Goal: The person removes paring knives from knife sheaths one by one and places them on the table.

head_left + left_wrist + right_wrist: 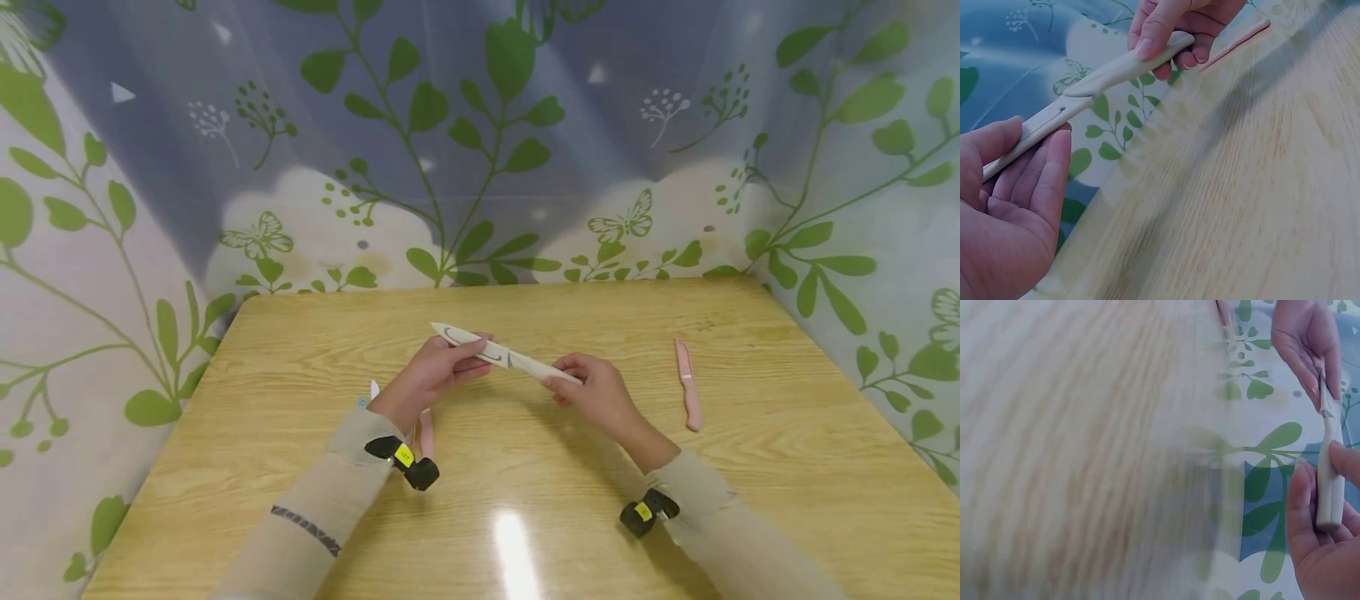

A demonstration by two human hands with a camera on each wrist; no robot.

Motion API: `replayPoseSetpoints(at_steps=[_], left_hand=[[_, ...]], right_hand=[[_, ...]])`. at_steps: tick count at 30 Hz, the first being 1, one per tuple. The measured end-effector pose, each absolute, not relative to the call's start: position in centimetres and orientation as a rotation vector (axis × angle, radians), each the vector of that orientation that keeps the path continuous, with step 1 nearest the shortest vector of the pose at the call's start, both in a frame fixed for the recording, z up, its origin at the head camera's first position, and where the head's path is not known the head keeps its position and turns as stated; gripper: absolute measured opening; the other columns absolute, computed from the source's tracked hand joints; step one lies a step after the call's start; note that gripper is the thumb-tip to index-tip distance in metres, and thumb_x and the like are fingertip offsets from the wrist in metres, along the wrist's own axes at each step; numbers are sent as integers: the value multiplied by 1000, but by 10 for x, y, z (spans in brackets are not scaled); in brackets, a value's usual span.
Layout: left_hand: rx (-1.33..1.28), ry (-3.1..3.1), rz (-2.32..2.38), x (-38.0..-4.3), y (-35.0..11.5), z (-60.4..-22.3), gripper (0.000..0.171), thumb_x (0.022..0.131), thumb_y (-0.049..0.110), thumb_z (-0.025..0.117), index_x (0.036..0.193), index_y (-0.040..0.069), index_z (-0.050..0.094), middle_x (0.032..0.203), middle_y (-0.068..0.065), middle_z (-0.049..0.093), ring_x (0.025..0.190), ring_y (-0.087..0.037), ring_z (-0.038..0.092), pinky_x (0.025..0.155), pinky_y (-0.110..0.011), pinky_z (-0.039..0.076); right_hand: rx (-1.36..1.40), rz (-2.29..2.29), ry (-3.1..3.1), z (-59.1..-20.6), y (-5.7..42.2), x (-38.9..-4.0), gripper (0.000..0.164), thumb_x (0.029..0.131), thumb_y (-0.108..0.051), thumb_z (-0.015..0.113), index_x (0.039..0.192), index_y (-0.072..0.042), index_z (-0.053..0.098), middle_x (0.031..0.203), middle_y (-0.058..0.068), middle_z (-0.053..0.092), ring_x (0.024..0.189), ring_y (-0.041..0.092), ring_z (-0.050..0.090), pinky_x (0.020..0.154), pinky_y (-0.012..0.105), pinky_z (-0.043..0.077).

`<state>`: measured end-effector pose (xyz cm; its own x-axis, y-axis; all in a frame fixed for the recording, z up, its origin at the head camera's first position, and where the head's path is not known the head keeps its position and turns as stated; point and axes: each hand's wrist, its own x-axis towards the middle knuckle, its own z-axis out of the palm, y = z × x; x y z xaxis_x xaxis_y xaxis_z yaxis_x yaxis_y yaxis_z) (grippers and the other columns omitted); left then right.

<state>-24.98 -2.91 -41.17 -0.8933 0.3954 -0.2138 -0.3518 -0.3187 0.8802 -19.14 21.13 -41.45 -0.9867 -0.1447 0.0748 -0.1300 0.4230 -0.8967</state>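
Held over the table is a white knife (538, 368) whose blade is covered by a white sheath (495, 354) with a slot in it. My left hand (438, 371) grips the sheath, thumb on top and fingers beneath, as the left wrist view shows closely. At the other end, my right hand (600, 396) pinches the handle (1119, 70) between thumb and fingers. Handle and sheath meet in one line at a seam between the two hands. In the right wrist view the handle's blunt end (1330, 515) points toward the right palm.
A pink knife (688, 387) lies on the wooden table (780, 467) to the right. Under the left wrist, partly hidden, lie a pink-handled item (427, 433) and a white pointed tip (374, 389). Leaf-patterned curtains (465, 192) stand behind the table and at both sides.
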Motion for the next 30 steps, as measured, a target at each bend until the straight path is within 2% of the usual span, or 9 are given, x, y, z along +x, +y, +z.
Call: replayPoseSetpoints(at_steps=[3, 6, 8, 12, 15, 18, 21, 30], left_hand=[[66, 1492, 2224, -246, -36, -413, 31, 97, 3, 53, 125, -11, 52, 110, -19, 69, 82, -17, 70, 74, -25, 58], [70, 1514, 2205, -242, -43, -413, 32, 97, 5, 53, 126, -10, 52, 95, -10, 72, 88, -20, 70, 76, -25, 57], [74, 1523, 2194, -239, -48, -413, 33, 97, 5, 53, 127, -9, 52, 97, -11, 72, 91, -21, 69, 77, -25, 57], [80, 1530, 2184, -233, -57, -413, 33, 97, 4, 53, 126, -11, 51, 95, -9, 73, 89, -19, 70, 75, -23, 57], [74, 1537, 2174, -230, -63, -413, 32, 97, 3, 52, 125, -13, 50, 87, -6, 74, 84, -16, 70, 72, -21, 57], [73, 1561, 2149, -226, -69, -414, 32, 97, 4, 53, 125, -11, 51, 84, -4, 74, 83, -15, 70, 72, -21, 57], [98, 1598, 2118, -223, -72, -413, 35, 96, 7, 55, 128, -8, 50, 84, -3, 74, 85, -15, 70, 73, -22, 57], [151, 1775, 2005, -219, -81, -411, 37, 96, 9, 57, 129, -7, 50, 84, 0, 74, 83, -13, 70, 72, -21, 57]], right_hand=[[-235, -1719, 2581, -414, 212, -193, 24, 89, -12, 68, 104, 5, 61, 94, 26, 69, 73, 31, 67, 67, 46, 59], [-214, -1749, 2539, -414, 213, -193, 25, 89, -12, 67, 105, 6, 60, 97, 29, 68, 79, 39, 66, 69, 46, 59], [-194, -1761, 2522, -413, 213, -193, 26, 89, -12, 67, 106, 6, 60, 98, 29, 67, 81, 40, 66, 70, 46, 59], [-139, -1801, 2486, -410, 214, -193, 27, 89, -13, 68, 107, 6, 60, 98, 27, 67, 77, 29, 68, 74, 49, 58], [-110, -1884, 2424, -408, 214, -194, 29, 88, -13, 68, 108, 7, 58, 96, 23, 66, 73, 17, 67, 73, 42, 59], [-80, -1987, 2337, -407, 214, -195, 31, 88, -11, 69, 109, 8, 56, 91, 16, 65, 70, 11, 66, 68, 30, 59], [-69, -2036, 2291, -407, 214, -196, 33, 87, -11, 69, 110, 8, 55, 88, 6, 64, 70, 10, 66, 65, 23, 58], [-77, -2056, 2263, -408, 212, -197, 34, 88, -11, 68, 113, 9, 55, 87, 1, 64, 70, 10, 66, 66, 23, 58]])
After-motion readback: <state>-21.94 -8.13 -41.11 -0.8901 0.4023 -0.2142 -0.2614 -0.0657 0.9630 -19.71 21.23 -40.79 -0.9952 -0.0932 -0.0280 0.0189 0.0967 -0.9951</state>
